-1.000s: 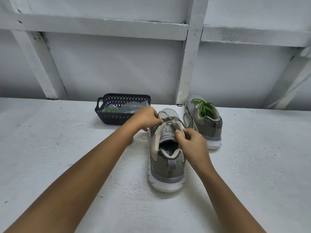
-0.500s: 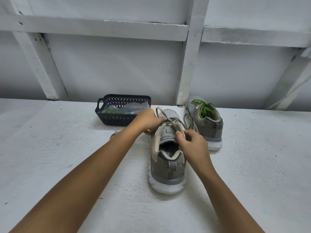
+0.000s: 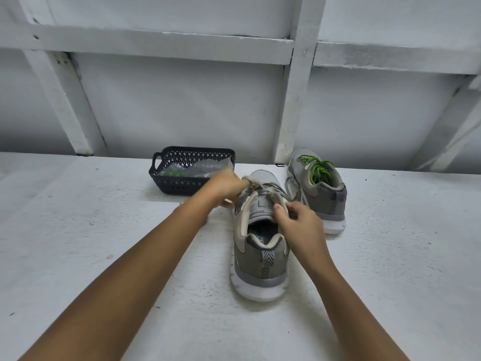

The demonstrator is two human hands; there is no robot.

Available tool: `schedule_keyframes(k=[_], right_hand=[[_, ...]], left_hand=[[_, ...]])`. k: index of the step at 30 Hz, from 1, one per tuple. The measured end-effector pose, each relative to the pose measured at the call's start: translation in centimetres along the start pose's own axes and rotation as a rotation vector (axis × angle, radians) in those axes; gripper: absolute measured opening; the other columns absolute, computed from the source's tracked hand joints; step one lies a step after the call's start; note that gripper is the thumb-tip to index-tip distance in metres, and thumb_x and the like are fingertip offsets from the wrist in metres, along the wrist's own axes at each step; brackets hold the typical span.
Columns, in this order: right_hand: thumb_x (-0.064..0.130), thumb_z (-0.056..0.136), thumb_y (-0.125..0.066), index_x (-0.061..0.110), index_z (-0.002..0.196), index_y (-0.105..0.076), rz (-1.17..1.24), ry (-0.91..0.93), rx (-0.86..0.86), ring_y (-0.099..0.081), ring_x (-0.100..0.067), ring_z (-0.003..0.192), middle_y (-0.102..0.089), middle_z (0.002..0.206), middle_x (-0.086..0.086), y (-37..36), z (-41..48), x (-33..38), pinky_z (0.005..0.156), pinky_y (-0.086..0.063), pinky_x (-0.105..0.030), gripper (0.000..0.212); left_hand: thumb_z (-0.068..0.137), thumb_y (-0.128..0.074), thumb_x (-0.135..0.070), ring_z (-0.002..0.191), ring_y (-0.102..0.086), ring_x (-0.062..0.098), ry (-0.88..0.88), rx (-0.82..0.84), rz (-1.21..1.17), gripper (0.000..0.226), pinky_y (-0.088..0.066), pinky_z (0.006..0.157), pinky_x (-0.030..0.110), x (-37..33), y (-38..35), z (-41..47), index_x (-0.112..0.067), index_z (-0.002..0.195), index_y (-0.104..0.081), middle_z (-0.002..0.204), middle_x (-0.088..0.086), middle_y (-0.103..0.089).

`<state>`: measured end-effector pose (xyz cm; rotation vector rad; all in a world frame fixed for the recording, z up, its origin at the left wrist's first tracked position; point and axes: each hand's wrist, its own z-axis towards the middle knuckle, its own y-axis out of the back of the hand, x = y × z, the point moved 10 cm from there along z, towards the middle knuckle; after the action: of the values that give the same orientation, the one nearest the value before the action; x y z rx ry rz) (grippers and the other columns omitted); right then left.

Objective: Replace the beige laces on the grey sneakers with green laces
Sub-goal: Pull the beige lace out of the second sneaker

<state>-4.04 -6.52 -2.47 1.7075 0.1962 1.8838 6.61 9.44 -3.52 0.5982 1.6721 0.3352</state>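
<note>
1. Step in hand, as I read it from the remote feed: unlacing the near sneaker. The far sneaker already carried a green lace, so I judged the job roughly half done.
2. The left hand had its fingers curled and looked pinched on the beige lace at the top left of the lacing. That hand was blurred, so I could not log the exact hold.
3. The right hand had thumb and fingers clamped on the right edge of the near sneaker's opening, beside the tongue. I took this as bracing.
4. Position: the near sneaker stood upright on the white table, heel toward the camera and toe toward the wall. The far sneaker sat just beside it, to the right and further back. I could not tell whether they touched.
5. Look: grey upper, beige collar trim, white sole, striped heel tab. The beige lace crossed the tongue, and a slack loop lay between the two shoes.
6. Next move, my judgement: draw the lace out eyelet by eyelet while the right hand pins the shoe down.
7. The dark basket behind the left hand held a clear bag with something green inside, possibly the spare lace. Unconfirmed.
</note>
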Motion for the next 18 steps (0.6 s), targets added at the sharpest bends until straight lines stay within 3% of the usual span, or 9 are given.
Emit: schedule_keyframes(k=[3,5,8,11,14,16,18], right_hand=[[0.027,0.091,-0.056,0.011,0.093,-0.069,0.002,0.002,0.000,-0.060,-0.017,0.082,-0.067,0.085,-0.003,0.0,0.0,0.0,0.074,-0.047,-0.033,0.021],[0.028,0.091,-0.056,0.011,0.094,-0.069,0.004,0.000,-0.001,-0.060,-0.017,0.083,-0.067,0.086,-0.004,0.0,0.0,0.0,0.075,-0.048,-0.034,0.021],[0.029,0.091,-0.055,0.012,0.096,-0.068,0.003,0.001,0.001,-0.060,-0.015,0.084,-0.067,0.090,-0.004,-0.1,0.1,-0.2,0.074,-0.048,-0.032,0.022],[0.029,0.091,-0.055,0.016,0.095,-0.067,0.006,-0.001,0.004,-0.059,-0.013,0.084,-0.066,0.092,-0.003,0.0,0.1,-0.4,0.070,-0.044,-0.028,0.018],[0.029,0.091,-0.055,0.014,0.098,-0.068,0.003,0.000,-0.001,-0.060,-0.015,0.086,-0.066,0.093,-0.004,0.0,0.1,-0.4,0.072,-0.045,-0.029,0.021],[0.029,0.091,-0.055,0.015,0.095,-0.068,0.005,0.004,-0.002,-0.060,-0.015,0.085,-0.067,0.091,-0.003,0.0,0.1,-0.2,0.072,-0.045,-0.029,0.019],[0.028,0.091,-0.055,0.018,0.089,-0.066,0.014,0.010,-0.001,-0.060,-0.014,0.083,-0.067,0.088,-0.002,0.0,0.1,-0.1,0.072,-0.046,-0.030,0.015]], left_hand=[[0.088,-0.063,-0.037,0.065,-0.054,0.018,-0.084,-0.007,0.091,0.028,-0.051,0.058,0.029,-0.3,-0.9,-0.1,-0.010,0.082,-0.058,0.069,0.005,-0.055],[0.089,-0.061,-0.028,0.071,-0.056,0.023,-0.157,-0.082,0.152,0.019,-0.053,0.068,0.036,-0.9,-0.4,0.0,-0.009,0.083,-0.059,0.070,0.005,-0.056],[0.089,-0.052,-0.014,0.068,-0.053,0.024,-0.140,-0.099,0.164,0.016,-0.045,0.060,0.031,-1.1,-0.1,0.0,-0.004,0.079,-0.061,0.069,0.009,-0.057],[0.092,-0.050,-0.013,0.053,-0.048,0.013,-0.054,-0.099,-0.192,0.022,-0.036,0.049,0.020,-1.1,1.0,-0.3,-0.009,0.071,-0.053,0.064,0.005,-0.051],[0.092,-0.047,-0.012,0.037,-0.049,0.005,0.042,-0.062,-0.463,0.026,-0.037,0.045,0.016,-0.8,1.3,-0.3,-0.013,0.066,-0.048,0.058,0.000,-0.047],[0.094,-0.042,-0.013,0.046,-0.060,0.010,0.102,0.048,-0.599,0.024,-0.045,0.046,0.019,-0.8,0.0,-0.8,-0.013,0.070,-0.046,0.057,0.002,-0.057],[0.095,-0.040,-0.014,0.066,-0.066,0.018,0.116,0.132,-0.748,0.021,-0.051,0.048,0.021,-1.1,-1.0,-1.1,-0.014,0.074,-0.044,0.073,0.009,-0.067]])
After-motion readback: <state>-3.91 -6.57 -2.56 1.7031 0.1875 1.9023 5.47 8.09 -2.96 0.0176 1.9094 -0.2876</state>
